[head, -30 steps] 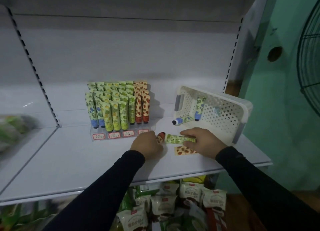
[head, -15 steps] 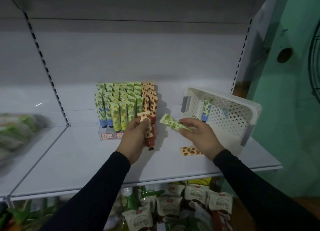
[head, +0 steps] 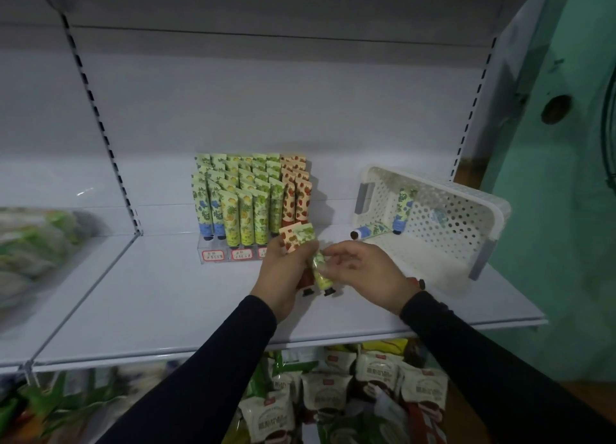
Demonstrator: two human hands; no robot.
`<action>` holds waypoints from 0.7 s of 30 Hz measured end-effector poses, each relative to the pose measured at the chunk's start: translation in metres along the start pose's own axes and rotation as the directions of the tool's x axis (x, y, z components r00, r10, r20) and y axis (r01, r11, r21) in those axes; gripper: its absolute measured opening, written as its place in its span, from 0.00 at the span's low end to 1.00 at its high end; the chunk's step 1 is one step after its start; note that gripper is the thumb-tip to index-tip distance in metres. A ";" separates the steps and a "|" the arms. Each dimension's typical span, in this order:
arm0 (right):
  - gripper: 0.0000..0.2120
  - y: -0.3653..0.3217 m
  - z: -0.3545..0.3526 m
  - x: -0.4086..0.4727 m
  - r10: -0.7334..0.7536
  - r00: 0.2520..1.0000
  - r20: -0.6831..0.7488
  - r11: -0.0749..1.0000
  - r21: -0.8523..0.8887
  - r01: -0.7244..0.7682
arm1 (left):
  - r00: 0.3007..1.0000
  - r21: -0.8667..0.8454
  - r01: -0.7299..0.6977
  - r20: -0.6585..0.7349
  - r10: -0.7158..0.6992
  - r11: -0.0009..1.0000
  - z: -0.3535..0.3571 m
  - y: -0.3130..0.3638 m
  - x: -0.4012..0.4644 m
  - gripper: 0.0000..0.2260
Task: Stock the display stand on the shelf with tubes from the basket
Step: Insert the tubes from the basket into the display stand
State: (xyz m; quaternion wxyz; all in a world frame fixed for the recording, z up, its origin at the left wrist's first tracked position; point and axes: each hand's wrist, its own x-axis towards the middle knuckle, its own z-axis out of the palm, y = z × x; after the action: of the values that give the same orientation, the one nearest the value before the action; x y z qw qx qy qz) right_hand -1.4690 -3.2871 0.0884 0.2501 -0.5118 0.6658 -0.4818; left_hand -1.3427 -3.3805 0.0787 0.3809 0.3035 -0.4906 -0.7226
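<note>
The big white shelf holds everything here. On its right side sits a white basket full of little holes, tipped toward the person. Inside it are two blue-flower tubes: one stands up against the back wall of the basket, and the other lies flat at the front edge with its dark cap pointing left.

In the middle of the shelf stands the clear display stand with small red-and-white price tags on its front. It is packed with rows of tubes standing cap down: blue-flower ones on the left, yellow and green ones in the middle, and red strawberry tubes on the right.

Below the shelf lie bags of snacks.

Just in front of the stand, two hands in black sleeves meet. The left hand has its fingers curled around a strawberry tube and a green tube, held side by side with their flat ends up and dark caps down. The right hand touches the green tube with its fingertips; its other fingers are loosely bent.

One more small tube lies on the shelf behind the right wrist; only its dark cap end shows.
</note>
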 end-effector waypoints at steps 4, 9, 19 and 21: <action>0.16 0.007 -0.044 -0.005 -0.025 0.999 -0.021 0.911 -0.411 0.014 | 1.000 0.001 -0.005 0.029 0.005 1.000 -0.022 0.000 -0.001 0.15; 0.26 0.010 -0.073 -0.008 0.262 0.955 0.143 0.633 -0.772 -0.058 | 0.995 -0.097 0.015 0.104 -0.005 0.995 -0.036 0.003 -0.007 0.18; 0.11 -0.004 -0.055 0.006 -0.018 1.000 -0.001 0.838 -0.545 0.014 | 0.993 -0.075 -0.041 0.106 0.049 0.996 -0.065 0.017 -0.006 0.13; 0.12 -0.011 -0.051 0.016 -0.106 0.991 -0.082 0.869 -0.493 0.052 | 0.994 -0.066 -0.063 0.085 0.068 0.996 -0.073 0.020 -0.005 0.13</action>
State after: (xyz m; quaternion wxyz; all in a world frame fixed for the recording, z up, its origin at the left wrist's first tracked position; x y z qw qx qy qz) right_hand -1.5117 -3.2826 0.1215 0.0565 -0.5588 0.7569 -0.3341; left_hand -1.2755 -3.4155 0.0732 0.3919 0.2434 -0.4935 -0.7373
